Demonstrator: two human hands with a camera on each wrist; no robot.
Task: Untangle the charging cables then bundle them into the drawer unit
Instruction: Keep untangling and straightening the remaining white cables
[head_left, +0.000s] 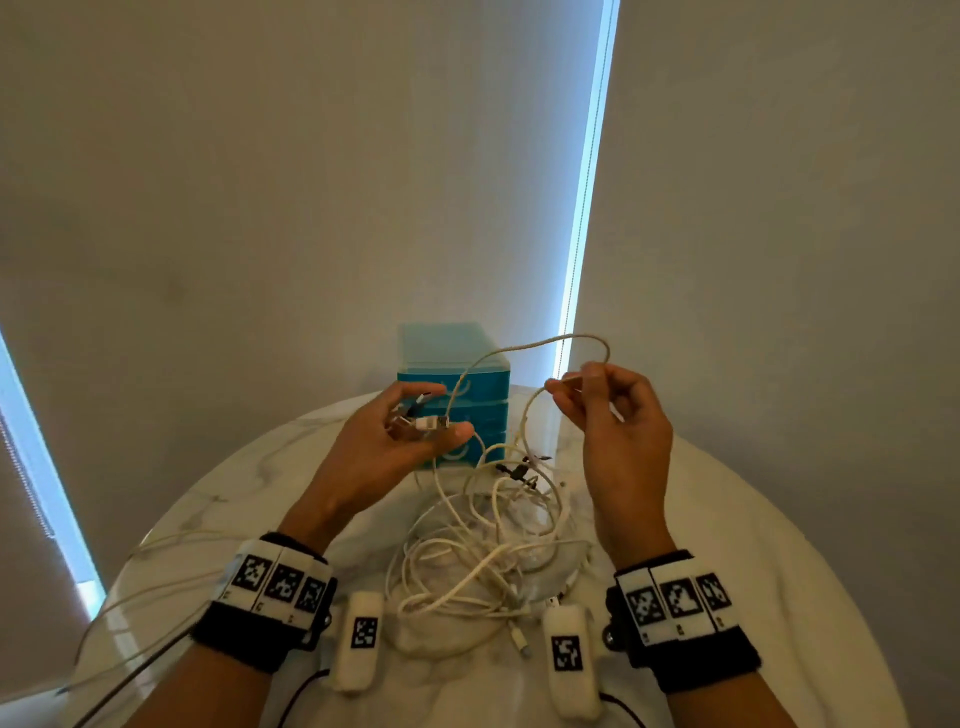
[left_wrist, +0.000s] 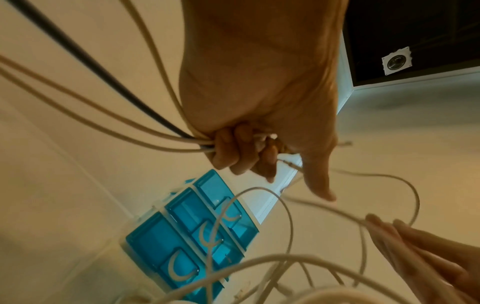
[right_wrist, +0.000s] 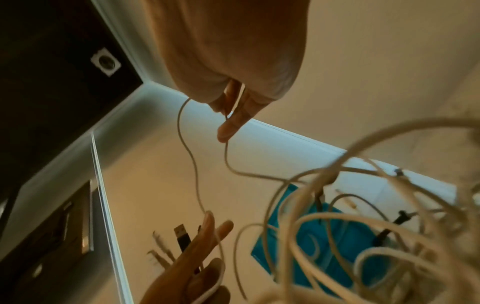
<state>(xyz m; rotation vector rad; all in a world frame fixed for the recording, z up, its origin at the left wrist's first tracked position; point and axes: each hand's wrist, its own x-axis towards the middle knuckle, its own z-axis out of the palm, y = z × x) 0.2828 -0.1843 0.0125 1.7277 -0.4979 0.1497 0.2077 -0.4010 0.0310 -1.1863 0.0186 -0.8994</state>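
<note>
A tangle of white charging cables (head_left: 493, 551) lies on the round white table (head_left: 753, 545), in front of the blue three-drawer unit (head_left: 452, 364), whose drawers look closed. My left hand (head_left: 426, 415) is raised before the unit and grips several cable ends with their plugs; its fingers curl round the bundle (left_wrist: 241, 152). My right hand (head_left: 571, 387) pinches the end of a thin braided cable (head_left: 530, 345) that arcs up between both hands. The right wrist view shows that pinch (right_wrist: 228, 107) with the cable hanging in a loop, and the unit (right_wrist: 311, 236) behind the tangle (right_wrist: 363, 226).
Several cables, one black, trail from my left hand off the table's left edge (head_left: 156, 587). The unit (left_wrist: 192, 232) stands at the table's far edge against the wall. A bright window strip (head_left: 582, 208) runs up behind it.
</note>
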